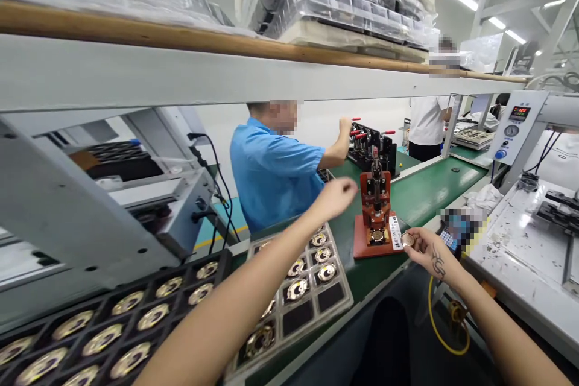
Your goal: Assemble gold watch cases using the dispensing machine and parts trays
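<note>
My right hand (425, 250) pinches a round, gold-rimmed watch case (408, 240) between thumb and fingers, just right of a red hand press (371, 217). Another round metal watch part (377, 235) sits in the fixture at the foot of the press. To the left of the press, my left hand (337, 196) is raised, curled and smeared by motion, so its fingers cannot be read. Beneath my left forearm lies a clear plastic tray (346, 289) with several shiny round watch parts (297, 289) in its compartments; some compartments hold none.
A black tray (181, 307) of similar parts lies at left. Across the green bench (434, 193), a person in blue (275, 169) works a black clamp fixture (368, 145). A low shelf beam (181, 75) crosses overhead. At right stands a machine with a display panel (515, 129).
</note>
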A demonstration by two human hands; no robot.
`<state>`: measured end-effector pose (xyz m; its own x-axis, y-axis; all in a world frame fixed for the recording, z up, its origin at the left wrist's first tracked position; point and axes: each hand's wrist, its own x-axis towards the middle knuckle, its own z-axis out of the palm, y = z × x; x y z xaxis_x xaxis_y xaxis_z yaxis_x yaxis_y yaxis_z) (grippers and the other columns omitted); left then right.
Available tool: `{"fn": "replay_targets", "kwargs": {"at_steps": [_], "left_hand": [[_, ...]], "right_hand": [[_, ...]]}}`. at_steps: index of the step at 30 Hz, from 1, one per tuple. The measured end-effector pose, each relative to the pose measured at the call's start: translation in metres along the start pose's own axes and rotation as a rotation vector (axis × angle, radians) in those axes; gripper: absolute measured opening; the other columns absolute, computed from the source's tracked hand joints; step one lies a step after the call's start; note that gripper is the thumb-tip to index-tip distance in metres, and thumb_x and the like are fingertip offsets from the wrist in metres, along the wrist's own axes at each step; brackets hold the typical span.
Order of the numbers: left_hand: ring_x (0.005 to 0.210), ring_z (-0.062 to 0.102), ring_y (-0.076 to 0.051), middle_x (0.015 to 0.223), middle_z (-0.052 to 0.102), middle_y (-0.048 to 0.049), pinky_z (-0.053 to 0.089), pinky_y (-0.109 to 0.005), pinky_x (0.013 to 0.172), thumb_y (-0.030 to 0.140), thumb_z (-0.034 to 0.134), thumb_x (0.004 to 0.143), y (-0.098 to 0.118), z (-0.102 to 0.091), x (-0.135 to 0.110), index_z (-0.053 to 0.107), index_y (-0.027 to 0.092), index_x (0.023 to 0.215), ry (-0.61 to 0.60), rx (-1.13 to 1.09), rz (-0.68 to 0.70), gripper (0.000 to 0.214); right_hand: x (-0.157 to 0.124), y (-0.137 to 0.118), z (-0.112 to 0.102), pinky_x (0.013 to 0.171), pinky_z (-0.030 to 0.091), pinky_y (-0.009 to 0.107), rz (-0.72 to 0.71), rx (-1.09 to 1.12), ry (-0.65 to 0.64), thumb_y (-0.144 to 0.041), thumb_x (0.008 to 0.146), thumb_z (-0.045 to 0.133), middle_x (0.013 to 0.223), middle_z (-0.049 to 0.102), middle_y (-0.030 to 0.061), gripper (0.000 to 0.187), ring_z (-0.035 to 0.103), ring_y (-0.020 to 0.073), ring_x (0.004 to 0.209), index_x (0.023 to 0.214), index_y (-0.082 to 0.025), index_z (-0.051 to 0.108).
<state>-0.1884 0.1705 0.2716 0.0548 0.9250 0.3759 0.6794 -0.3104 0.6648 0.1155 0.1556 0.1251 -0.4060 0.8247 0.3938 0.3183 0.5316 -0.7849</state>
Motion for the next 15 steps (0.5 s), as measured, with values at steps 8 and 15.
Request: {"fn": "replay_targets", "kwargs": {"at_steps": [8, 15], "left_hand": [[0.073, 0.069, -0.016, 0.087, 0.073, -0.0004, 0.059, -0.033, 0.072, 0.038, 0.077, 0.099, -0.051, 0.11, -0.055, 0.073, 0.014, 0.104, -0.361, 0.086, -0.123, 0.025], [0.071, 0.065, -0.015, 0.081, 0.068, 0.0021, 0.056, -0.031, 0.071, 0.036, 0.076, 0.099, -0.066, 0.109, -0.055, 0.071, 0.015, 0.096, -0.287, 0.122, -0.091, 0.022]], "right_hand": [[0.052, 0.032, 0.035, 0.072, 0.058, 0.032, -0.061, -0.08, -0.141, -0.04, 0.102, 0.074, 0.096, 0.069, 0.0011, 0.024, 0.065, 0.0153, 0.075, 0.109, -0.017, 0.069], [0.058, 0.048, 0.041, 0.075, 0.063, 0.034, -0.043, -0.129, -0.205, -0.039, 0.106, 0.071, 0.103, 0.073, 0.0036, 0.025, 0.072, 0.0174, 0.083, 0.114, -0.016, 0.071]]}}
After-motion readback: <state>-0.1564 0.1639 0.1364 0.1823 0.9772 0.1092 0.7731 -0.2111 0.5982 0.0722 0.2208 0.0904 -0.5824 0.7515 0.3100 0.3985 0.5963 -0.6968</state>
